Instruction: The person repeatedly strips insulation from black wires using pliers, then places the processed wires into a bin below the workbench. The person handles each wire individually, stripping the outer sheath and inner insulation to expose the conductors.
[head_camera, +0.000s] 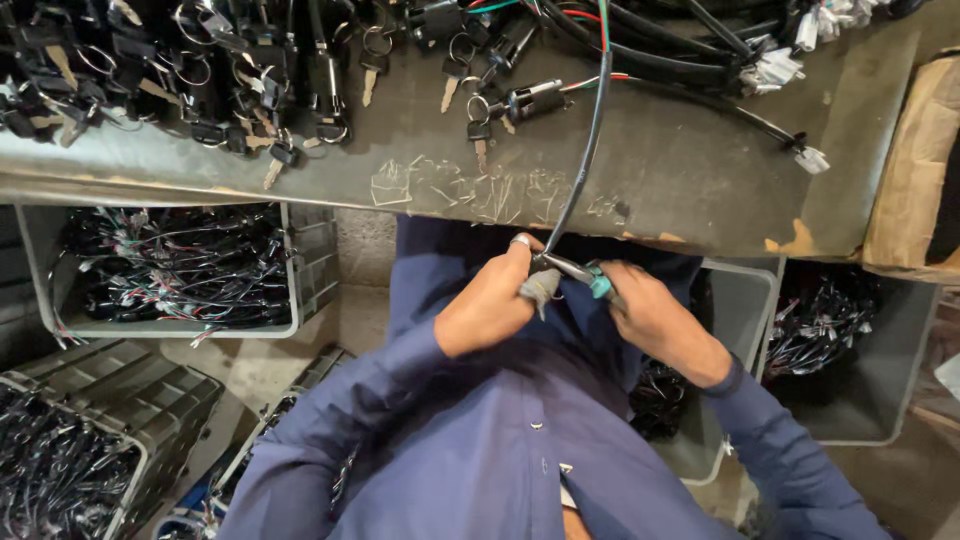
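Blue-sleeved left hand (490, 305) pinches a thin black sheathed cable (585, 150), steadying it. Right hand (655, 320) squeezes teal-handled pliers (585, 275) onto its end, below the grey tabletop (680, 170).

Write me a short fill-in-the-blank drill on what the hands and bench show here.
1. The left hand pinches a black ____ that runs up over the bench.
2. The right hand grips a tool with ____ handles.
3. Keyed lock switches lie on the ____.
4. The sleeves are ____.

Missing words: cable; teal; bench; blue
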